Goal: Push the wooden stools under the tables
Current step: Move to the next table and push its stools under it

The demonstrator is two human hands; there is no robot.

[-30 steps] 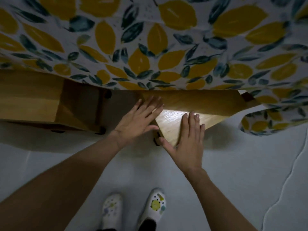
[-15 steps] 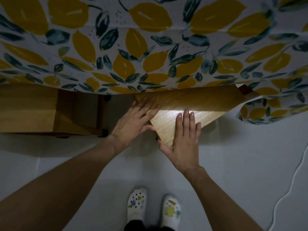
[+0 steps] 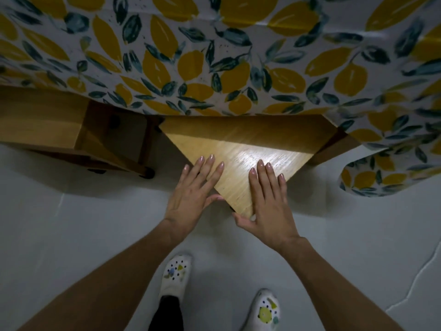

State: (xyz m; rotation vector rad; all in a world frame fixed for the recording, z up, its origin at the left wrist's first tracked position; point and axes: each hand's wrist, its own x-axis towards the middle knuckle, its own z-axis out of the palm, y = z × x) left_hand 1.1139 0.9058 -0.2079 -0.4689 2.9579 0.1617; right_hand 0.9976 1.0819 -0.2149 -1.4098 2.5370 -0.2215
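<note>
A wooden stool (image 3: 248, 151) stands partly under a table covered by a lemon-print cloth (image 3: 214, 56); one corner of its seat points toward me and sticks out past the cloth's edge. My left hand (image 3: 193, 194) lies flat on the left edge of that corner, fingers spread. My right hand (image 3: 269, 201) rests flat on the right side of the corner, thumb by the tip. Neither hand grips the seat. A second wooden stool (image 3: 47, 123) stands to the left, mostly under the cloth, its legs and black feet showing.
The cloth hangs low in a flap at the right (image 3: 386, 173). The floor is pale grey with a crack line at the right (image 3: 420, 275). My two feet in white patterned clogs (image 3: 174, 275) stand just behind the stool.
The stool's corner now sticks out further from under the cloth. Both hands have slid back toward the corner's tip, and my feet have stepped apart.
</note>
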